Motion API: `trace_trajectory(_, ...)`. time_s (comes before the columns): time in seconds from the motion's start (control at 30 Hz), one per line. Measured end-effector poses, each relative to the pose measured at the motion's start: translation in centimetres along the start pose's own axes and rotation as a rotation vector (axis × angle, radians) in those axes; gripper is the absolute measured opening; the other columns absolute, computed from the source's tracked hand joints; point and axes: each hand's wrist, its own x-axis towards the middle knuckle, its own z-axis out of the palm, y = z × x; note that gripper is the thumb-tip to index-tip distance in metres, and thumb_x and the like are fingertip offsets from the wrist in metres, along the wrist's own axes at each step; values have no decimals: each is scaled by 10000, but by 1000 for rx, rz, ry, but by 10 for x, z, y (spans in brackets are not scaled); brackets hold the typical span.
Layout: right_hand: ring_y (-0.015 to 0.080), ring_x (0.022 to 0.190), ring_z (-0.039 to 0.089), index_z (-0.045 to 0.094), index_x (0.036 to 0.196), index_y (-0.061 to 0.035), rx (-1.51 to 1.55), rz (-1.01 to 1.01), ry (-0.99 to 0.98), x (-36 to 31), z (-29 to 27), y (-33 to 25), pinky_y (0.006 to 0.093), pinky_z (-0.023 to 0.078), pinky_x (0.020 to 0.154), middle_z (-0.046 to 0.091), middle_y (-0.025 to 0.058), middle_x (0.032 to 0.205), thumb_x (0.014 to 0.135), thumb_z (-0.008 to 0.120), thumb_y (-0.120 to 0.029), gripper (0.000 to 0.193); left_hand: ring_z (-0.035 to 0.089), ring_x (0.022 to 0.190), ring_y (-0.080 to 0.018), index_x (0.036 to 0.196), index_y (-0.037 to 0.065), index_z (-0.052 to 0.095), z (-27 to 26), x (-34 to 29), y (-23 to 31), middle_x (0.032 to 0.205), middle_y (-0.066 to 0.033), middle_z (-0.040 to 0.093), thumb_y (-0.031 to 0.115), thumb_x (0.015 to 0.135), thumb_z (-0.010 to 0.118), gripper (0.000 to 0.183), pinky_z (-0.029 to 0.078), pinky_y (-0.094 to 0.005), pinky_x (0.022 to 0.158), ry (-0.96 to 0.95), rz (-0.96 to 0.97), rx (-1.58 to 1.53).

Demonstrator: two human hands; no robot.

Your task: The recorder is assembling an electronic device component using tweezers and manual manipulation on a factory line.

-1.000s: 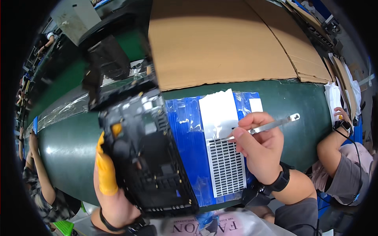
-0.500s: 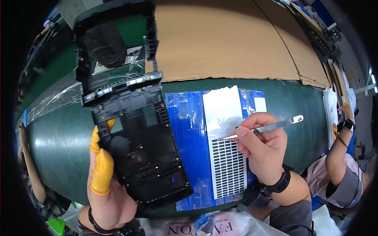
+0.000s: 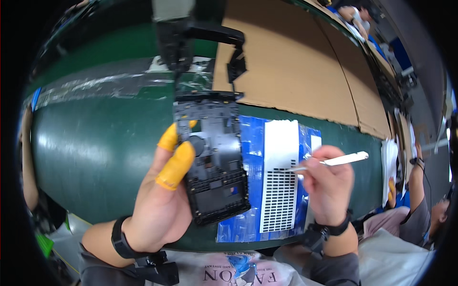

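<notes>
My left hand (image 3: pixel 164 205), with yellow finger cots on thumb and finger, grips a black plastic housing (image 3: pixel 217 143) by its left edge. The housing is raised and shows ribs, small brass-coloured dots and an open frame at its far end. In my right hand (image 3: pixel 330 186) a pair of metal tweezers (image 3: pixel 350 158) is pinched, its tips pointing left at the upper rows of small black stickers (image 3: pixel 279 200). Those stickers sit on a white backing sheet (image 3: pixel 281 138), whose far part is bare. Whether the tips hold a sticker I cannot tell.
Under the sheet lies a blue board (image 3: pixel 251 131) with clear tape, on a dark green tabletop (image 3: pixel 95 157). Brown cardboard (image 3: pixel 286 57) covers the far side. A dark upright object (image 3: pixel 172 45) stands at the far left. Co-workers are at both sides; one arm (image 3: pixel 414 183) shows at right.
The housing and my left hand have moved right in view, and the housing now appears smaller and more upright. The tweezer tips have shifted to the right over the top sticker rows.
</notes>
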Motion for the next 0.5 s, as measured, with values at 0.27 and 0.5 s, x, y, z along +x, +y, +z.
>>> trace_trajectory(0.27, 143, 669, 571, 504, 883, 55, -50, -234, -325, -36, 59, -23, 227, 462, 605, 599, 156, 785, 721, 573, 18, 180, 449, 1035, -194, 1241, 140, 268, -2, -7, 0, 1147, -65, 420, 253, 857, 422, 428, 403, -369, 851, -76, -94, -54)
trace_trajectory(0.5, 182, 728, 579, 485, 886, 47, 83, -110, -342, -36, 59, 2, 267, 484, 661, 588, 179, 829, 746, 557, 19, 160, 438, 1036, -158, 1253, 113, 260, -5, -13, -1, 1154, -56, 420, 231, 866, 410, 431, 364, -321, 880, -134, -103, -115)
